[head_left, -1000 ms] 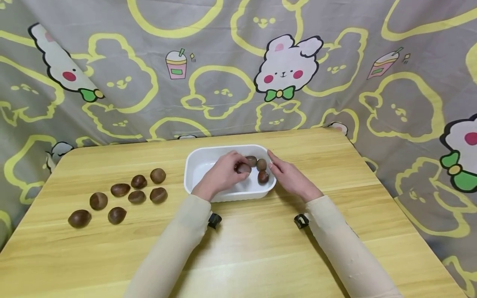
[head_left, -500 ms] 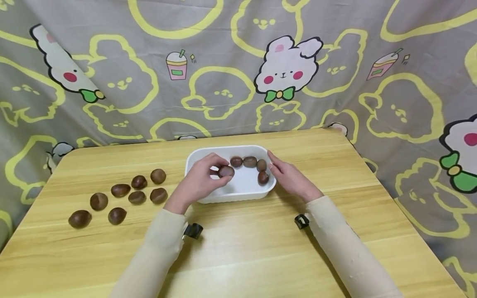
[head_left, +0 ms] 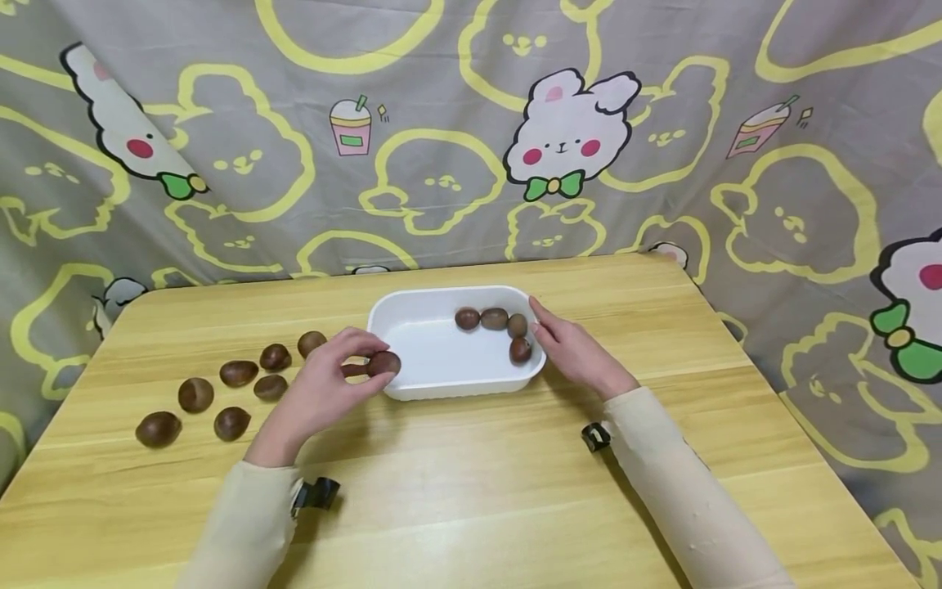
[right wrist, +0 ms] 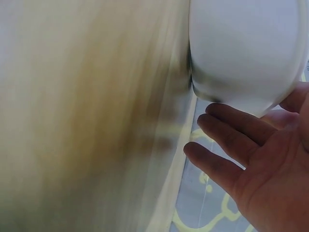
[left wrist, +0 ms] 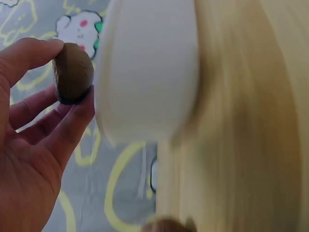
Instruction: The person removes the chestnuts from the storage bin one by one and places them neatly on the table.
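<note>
Between thumb and fingers, my left hand pinches a brown chestnut at the left end of a white plastic tray. The left wrist view shows that chestnut held up beside the tray's wall. Inside the tray, several chestnuts form a curved row along the far side and right end. My right hand touches the tray's right end; in the right wrist view its fingers extend fairly straight by the wall.
Several loose chestnuts lie on the wooden table to the left of the tray. One chestnut is partly covered by my left hand. A patterned curtain hangs behind the table and along its right side.
My left hand has moved leftward with the pinched chestnut, from the middle of the tray to its left rim. The chestnut row in the tray and my right hand stay put.
</note>
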`<state>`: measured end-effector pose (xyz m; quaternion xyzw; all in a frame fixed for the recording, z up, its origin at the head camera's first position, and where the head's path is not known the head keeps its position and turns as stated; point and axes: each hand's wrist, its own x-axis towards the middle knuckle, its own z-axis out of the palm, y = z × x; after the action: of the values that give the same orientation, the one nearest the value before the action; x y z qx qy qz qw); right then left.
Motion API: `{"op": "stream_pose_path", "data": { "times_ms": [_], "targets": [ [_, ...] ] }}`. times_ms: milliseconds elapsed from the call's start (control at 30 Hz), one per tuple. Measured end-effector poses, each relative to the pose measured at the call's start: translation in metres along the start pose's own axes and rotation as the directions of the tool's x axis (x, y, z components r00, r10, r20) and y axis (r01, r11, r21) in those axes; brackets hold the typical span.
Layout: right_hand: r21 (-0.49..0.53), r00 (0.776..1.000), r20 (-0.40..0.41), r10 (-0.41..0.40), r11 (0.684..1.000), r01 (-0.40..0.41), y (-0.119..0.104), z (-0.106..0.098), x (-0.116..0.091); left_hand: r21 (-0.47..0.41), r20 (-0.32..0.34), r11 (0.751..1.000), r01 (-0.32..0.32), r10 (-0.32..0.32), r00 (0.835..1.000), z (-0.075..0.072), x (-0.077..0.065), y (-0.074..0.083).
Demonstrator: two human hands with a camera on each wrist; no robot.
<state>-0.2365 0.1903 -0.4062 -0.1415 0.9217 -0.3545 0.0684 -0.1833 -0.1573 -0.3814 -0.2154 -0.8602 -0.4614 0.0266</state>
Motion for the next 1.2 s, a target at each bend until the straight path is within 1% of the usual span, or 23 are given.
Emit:
{"op": "stream_pose_path", "data": {
  "times_ms": [100,267,367,400,467,567,667,767,867,967,1067,1200],
  "targets": [
    [0.000,1.000,0.004,-0.002,1.000,0.002,0.001,-0.001,0.000,0.005,-0.033,1.000,0.009,-0.009,0.999,-0.010,-0.009,-0.001],
    [-0.004,1.000,-0.003,0.002,1.000,-0.002,0.003,-0.001,0.000,-0.005,-0.077,1.000,-0.011,0.010,0.997,-0.026,-0.021,0.000],
    [-0.007,1.000,-0.014,0.003,1.000,-0.003,0.004,-0.001,0.001,0.061,-0.086,0.998,0.017,-0.012,0.996,-0.035,-0.029,-0.004],
    [-0.006,1.000,-0.016,0.004,1.000,-0.004,0.004,-0.001,0.002,0.089,-0.095,0.995,0.036,-0.028,0.995,-0.037,-0.033,-0.006],
    [-0.004,1.000,-0.017,0.003,1.000,-0.003,0.004,-0.001,0.002,0.150,-0.112,0.986,0.076,-0.059,0.992,-0.042,-0.040,-0.009],
    [-0.001,1.000,-0.013,0.003,1.000,-0.003,0.005,0.000,0.003,0.195,-0.114,0.974,0.117,-0.096,0.989,-0.047,-0.052,-0.015],
    [-0.002,1.000,-0.014,0.007,1.000,-0.007,0.005,0.001,0.003,0.230,-0.103,0.965,0.127,-0.105,0.989,-0.054,-0.063,-0.022],
    [-0.007,1.000,-0.016,0.007,1.000,-0.007,0.006,0.000,0.002,0.288,-0.113,0.949,0.127,-0.098,0.989,-0.062,-0.073,-0.031],
    [-0.010,1.000,-0.018,0.002,1.000,-0.003,0.006,-0.001,0.002,0.311,-0.157,0.937,0.160,-0.115,0.981,-0.072,-0.084,-0.039],
    [-0.010,1.000,-0.019,0.001,1.000,-0.001,0.006,-0.002,0.000,0.296,-0.211,0.936,0.191,-0.131,0.969,-0.082,-0.094,-0.046],
    [-0.014,1.000,-0.018,0.006,1.000,-0.006,0.007,-0.003,-0.001,0.284,-0.244,0.936,0.207,-0.138,0.960,-0.090,-0.103,-0.052],
    [-0.011,1.000,-0.011,-0.007,1.000,0.007,0.005,-0.003,0.002,0.310,-0.275,0.911,0.271,-0.187,0.943,-0.102,-0.118,-0.060]
  ]
}}
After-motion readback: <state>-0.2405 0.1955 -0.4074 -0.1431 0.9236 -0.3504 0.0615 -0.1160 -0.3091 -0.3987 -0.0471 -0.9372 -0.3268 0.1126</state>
